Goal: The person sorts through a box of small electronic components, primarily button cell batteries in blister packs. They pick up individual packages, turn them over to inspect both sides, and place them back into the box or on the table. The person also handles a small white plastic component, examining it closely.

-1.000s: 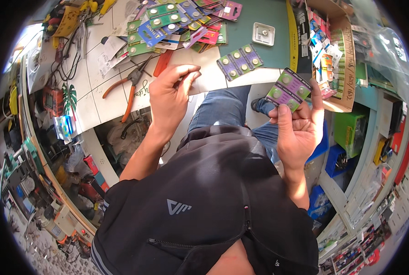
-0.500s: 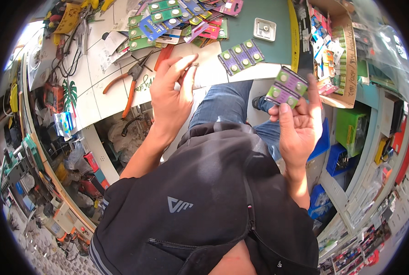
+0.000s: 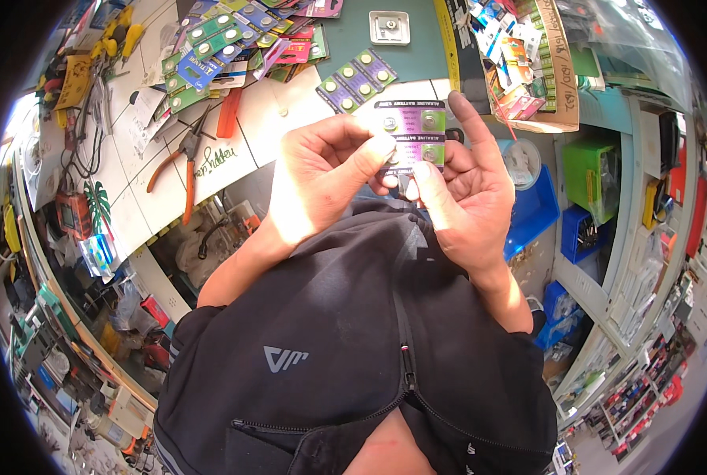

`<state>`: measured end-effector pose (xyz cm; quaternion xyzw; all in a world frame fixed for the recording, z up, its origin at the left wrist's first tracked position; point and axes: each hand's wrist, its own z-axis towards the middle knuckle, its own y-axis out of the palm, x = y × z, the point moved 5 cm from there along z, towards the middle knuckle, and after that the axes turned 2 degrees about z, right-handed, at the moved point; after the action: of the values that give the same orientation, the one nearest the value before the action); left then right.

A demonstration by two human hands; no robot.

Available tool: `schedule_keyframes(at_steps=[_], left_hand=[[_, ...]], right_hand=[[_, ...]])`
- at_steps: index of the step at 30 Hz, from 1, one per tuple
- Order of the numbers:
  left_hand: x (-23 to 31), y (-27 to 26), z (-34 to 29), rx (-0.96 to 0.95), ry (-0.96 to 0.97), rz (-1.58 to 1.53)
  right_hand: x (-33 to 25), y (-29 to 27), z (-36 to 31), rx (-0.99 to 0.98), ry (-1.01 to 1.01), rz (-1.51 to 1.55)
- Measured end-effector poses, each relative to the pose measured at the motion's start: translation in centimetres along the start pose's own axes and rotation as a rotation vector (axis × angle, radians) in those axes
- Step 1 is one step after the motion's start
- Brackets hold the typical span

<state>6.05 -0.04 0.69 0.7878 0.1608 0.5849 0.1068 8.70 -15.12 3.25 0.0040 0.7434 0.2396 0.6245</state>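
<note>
My right hand [image 3: 474, 188] grips a purple and green blister card of button cells [image 3: 410, 127] by its lower edge, its index finger stretched upward beside the card. At the card's left side my left hand [image 3: 325, 170] is closed, its thumb and index finger pinching over the lower left blister. Those fingers partly hide that blister. A small round button cell [image 3: 283, 112] appears to lie loose on the white tabletop beyond my left hand. Just behind the held card, another purple and green card of button cells [image 3: 357, 81] lies on the table.
Pliers with orange handles [image 3: 181, 162] and a red tool [image 3: 228, 112] lie at the left. Behind them is a heap of battery cards [image 3: 211, 43]. A white square dish [image 3: 390, 28] sits on the green mat. At the right stands a cardboard box [image 3: 559, 111] of packages.
My left hand has moved right, from above the tabletop to the card. My right hand has brought the card leftward and turned it straighter. The view has shifted.
</note>
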Motion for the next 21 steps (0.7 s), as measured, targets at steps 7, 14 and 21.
schedule_keyframes(at_steps=[7, 14, 21], left_hand=[[-0.2, 0.2, -0.3, 0.03, 0.059, -0.055], [-0.8, 0.5, -0.3, 0.05, 0.152, -0.036], [-1.1, 0.6, -0.7, -0.017, -0.029, -0.425]], right_hand=[[0.7, -1.4, -0.5, 0.036, 0.024, -0.014], [0.6, -1.6, -0.6, 0.115, -0.209, -0.073], [-1.9, -2.9, -1.4, -0.006, -0.803, -0.777]])
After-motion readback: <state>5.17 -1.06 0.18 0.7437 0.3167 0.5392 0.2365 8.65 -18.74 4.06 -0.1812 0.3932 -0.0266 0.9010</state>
